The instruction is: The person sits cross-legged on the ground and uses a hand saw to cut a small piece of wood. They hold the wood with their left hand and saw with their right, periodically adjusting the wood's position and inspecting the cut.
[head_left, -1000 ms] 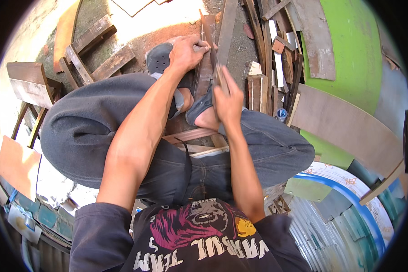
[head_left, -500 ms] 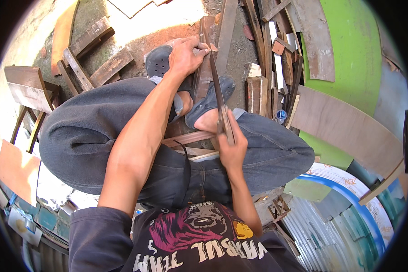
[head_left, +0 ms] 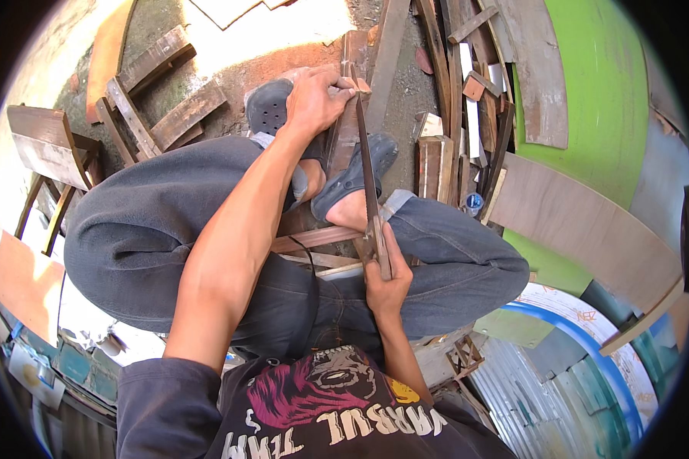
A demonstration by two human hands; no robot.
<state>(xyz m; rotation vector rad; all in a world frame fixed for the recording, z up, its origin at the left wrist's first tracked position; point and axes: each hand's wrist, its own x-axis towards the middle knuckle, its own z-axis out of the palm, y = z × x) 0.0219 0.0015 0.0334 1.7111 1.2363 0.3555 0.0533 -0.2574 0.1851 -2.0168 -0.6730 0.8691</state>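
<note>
A handsaw [head_left: 368, 167] with a long, narrow dark blade runs away from me, and my right hand [head_left: 388, 287] is closed round its wooden handle [head_left: 380, 249]. Its far end rests at a reddish-brown wooden piece [head_left: 344, 138] lying lengthwise between my shoes. My left hand [head_left: 318, 99] is closed on that wood beside the blade, fingertips and thumb pressed together near a pale, freshly cut spot. What lies under its palm is hidden. Dark clogs [head_left: 269, 107] are on my feet, one on each side of the wood.
Long planks and offcuts [head_left: 452, 115] are piled to the right, beside a green sheet [head_left: 589, 99]. A curved plywood strip [head_left: 589, 206] lies nearer. Wooden scraps [head_left: 157, 61] and a wooden frame [head_left: 50, 145] lie left. Corrugated metal [head_left: 528, 398] is at lower right.
My right hand has drawn the saw back toward my body, so its blade tip now sits nearer the left fingertips. My left hand has barely moved on the wood.
</note>
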